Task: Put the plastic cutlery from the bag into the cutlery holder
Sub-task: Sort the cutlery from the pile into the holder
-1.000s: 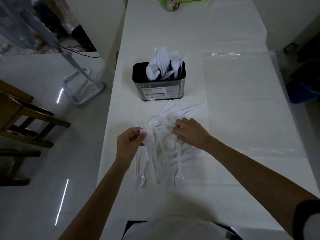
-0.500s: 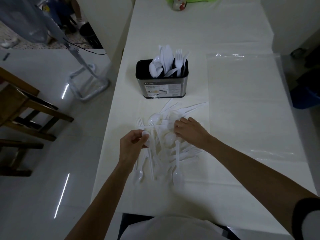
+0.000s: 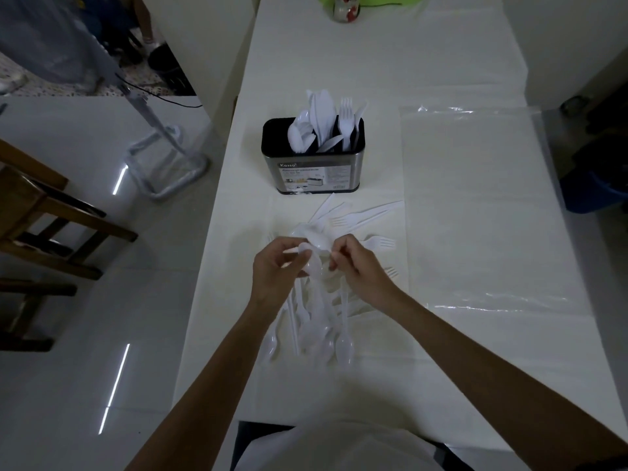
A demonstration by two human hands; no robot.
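A pile of white plastic cutlery [image 3: 323, 314] lies on the white table in front of me, forks toward the right, spoons toward me. My left hand [image 3: 277, 271] is closed on several white spoons [image 3: 314, 263], bowls up, lifted just above the pile. My right hand [image 3: 356, 263] pinches another white spoon [image 3: 317, 240] by its neck, right beside the left hand. Beyond the pile stands the black-and-steel cutlery holder [image 3: 314, 171], with spoons, knives and forks upright in it. A flat clear plastic bag [image 3: 482, 205] lies to the right.
The table [image 3: 373, 56] is long and narrow, its left edge close to the pile. A jar [image 3: 344, 8] and a green object stand at the far end. Wooden chairs [image 3: 40, 212] and a metal stand [image 3: 163, 158] are on the floor to the left.
My right hand has lifted off the pile and come to my left hand, now pinching a spoon. My left hand has risen slightly, still gripping its spoons.
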